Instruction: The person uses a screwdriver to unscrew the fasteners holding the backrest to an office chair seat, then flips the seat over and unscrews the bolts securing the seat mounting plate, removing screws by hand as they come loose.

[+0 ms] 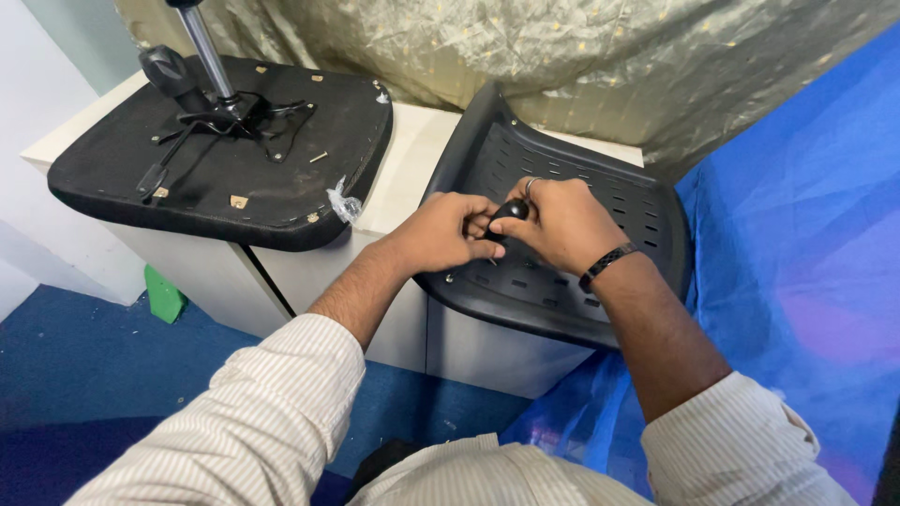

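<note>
Striped shirt sleeves [281, 412] fill the near edge, both forearms reaching forward. The right hand [562, 225] is closed around a small black knob-like handle [511, 210], and the left hand [445, 232] pinches at it from the other side, fingertips touching it. What the handle drives is hidden, so its long axis cannot be told. Both hands rest on a black slotted plastic chair back [609, 201], which leans tilted over the worktop's [412, 159] right front edge. An upturned chair seat [216, 150] lies flat at the left end, its metal column [204, 47] pointing up. Blue sheeting [806, 234] lies right.

Black handle [511, 210] mostly hidden between hands — tool tip unseen; gas-lift column [202, 42] cut off at top.
</note>
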